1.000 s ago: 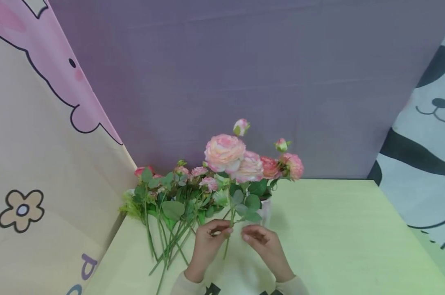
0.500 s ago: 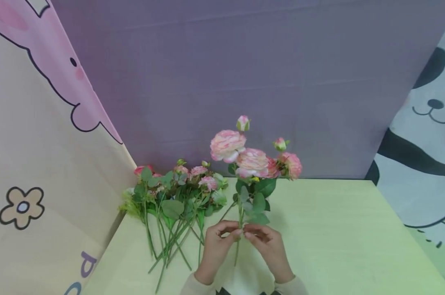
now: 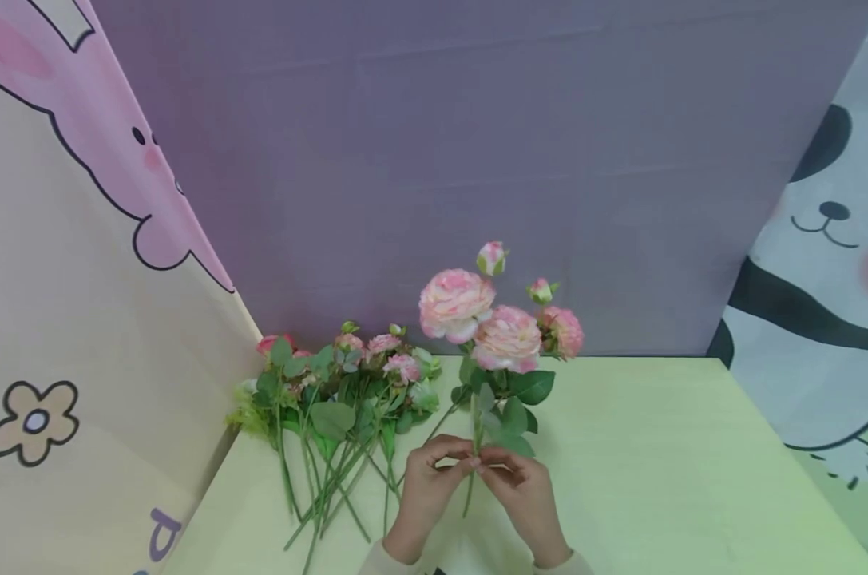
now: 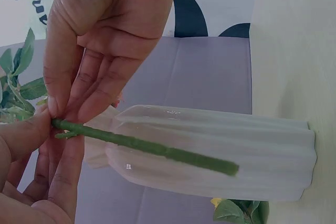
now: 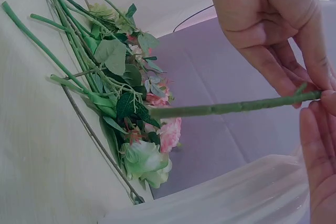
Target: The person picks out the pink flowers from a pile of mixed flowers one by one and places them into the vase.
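Upright above the table, a pink artificial flower [image 3: 453, 305] with large ruffled blooms, a bud and green leaves is held between both hands. My left hand [image 3: 431, 489] pinches its green stem [image 4: 136, 142] from the left. The right hand [image 3: 523, 497] meets it there, thumb and fingertips also on the stem, just under the leaves. Below the fingers the bare stem end hangs free. Behind it stands a white fluted vase [image 4: 226, 150], shown sideways in the left wrist view and hidden by flowers and leaves in the head view. Another pink bloom [image 3: 563, 332] rises behind to the right.
To the left lies a pile of artificial flowers [image 3: 333, 419], with pink and pale green heads toward the back and stems crossing toward the front. A purple-grey cloth [image 3: 405, 160] closes off the table's [image 3: 642, 471] back edge. Patterned panels flank both sides.
The right hand has come in from beside the flower to pinch its stem. Left hand and flower have shifted right, and the blooms now cover more of the flowers behind.
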A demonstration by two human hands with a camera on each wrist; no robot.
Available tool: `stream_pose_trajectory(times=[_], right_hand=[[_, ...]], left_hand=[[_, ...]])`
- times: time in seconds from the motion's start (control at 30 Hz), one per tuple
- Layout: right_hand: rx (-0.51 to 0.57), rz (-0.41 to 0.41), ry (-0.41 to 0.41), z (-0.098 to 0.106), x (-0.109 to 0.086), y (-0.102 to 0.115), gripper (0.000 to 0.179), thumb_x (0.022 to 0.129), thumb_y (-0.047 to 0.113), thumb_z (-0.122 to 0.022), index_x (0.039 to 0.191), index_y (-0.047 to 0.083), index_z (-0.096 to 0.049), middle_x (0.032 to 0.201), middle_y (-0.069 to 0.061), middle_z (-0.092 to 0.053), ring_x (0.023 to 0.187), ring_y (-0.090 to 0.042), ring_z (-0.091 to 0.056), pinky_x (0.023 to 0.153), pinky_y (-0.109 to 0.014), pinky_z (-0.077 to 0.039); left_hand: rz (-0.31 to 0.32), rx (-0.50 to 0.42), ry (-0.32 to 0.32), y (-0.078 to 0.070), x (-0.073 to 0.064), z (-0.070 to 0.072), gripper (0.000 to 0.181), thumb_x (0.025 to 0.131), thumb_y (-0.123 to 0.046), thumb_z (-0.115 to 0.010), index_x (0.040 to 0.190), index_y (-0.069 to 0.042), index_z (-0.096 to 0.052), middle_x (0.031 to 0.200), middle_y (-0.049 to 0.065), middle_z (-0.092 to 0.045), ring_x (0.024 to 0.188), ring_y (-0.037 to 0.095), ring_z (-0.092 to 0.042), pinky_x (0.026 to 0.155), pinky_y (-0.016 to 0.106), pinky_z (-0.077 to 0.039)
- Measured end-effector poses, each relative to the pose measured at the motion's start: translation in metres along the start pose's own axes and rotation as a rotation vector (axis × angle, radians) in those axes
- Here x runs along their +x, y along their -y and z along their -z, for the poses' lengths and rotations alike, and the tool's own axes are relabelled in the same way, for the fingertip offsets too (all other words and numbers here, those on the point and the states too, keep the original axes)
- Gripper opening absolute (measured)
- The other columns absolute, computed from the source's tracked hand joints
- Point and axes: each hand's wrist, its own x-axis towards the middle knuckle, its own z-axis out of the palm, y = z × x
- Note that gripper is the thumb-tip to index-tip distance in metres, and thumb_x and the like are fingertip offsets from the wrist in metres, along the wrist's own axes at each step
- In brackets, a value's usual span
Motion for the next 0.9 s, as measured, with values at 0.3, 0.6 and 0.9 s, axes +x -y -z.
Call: stream_pose_trajectory(times=[0.3, 0.6, 0.9], right_hand=[[0.103, 0.150, -0.036, 0.003, -0.008, -0.007, 0.017, 0.077, -0.018, -0.064, 0.091, -0.008, -0.066, 0.090, 0.005, -0.070, 0.087, -0.005, -0.066, 0.073, -0.023, -0.056], [0.059, 0.135, -0.060, 0.003, -0.005, -0.007, 0.014, 0.078, -0.013, -0.067, 0.091, -0.007, -0.068, 0.093, 0.004, -0.071, 0.088, -0.006, -0.066, 0.073, -0.023, -0.056], [0.001, 0.149, -0.094, 0.003, -0.004, -0.009, 0.017, 0.078, -0.011, -0.069, 0.092, -0.002, -0.068, 0.090, 0.005, -0.070, 0.084, -0.007, -0.067, 0.070, -0.023, -0.056]], left_hand=[[-0.097, -0.089, 0.035, 0.015, -0.004, -0.004, 0.024, 0.077, -0.007, -0.075, 0.095, 0.009, -0.069, 0.088, 0.023, -0.066, 0.080, 0.017, -0.067, 0.071, 0.035, -0.058], [-0.301, -0.048, -0.030, 0.020, -0.003, -0.009, 0.018, 0.076, -0.005, -0.074, 0.090, 0.006, -0.071, 0.084, 0.019, -0.068, 0.078, 0.016, -0.068, 0.067, 0.036, -0.058], [-0.156, 0.011, -0.045, 0.002, -0.005, -0.011, 0.013, 0.078, 0.000, -0.072, 0.088, 0.007, -0.070, 0.086, 0.019, -0.069, 0.080, 0.020, -0.067, 0.073, 0.031, -0.057]])
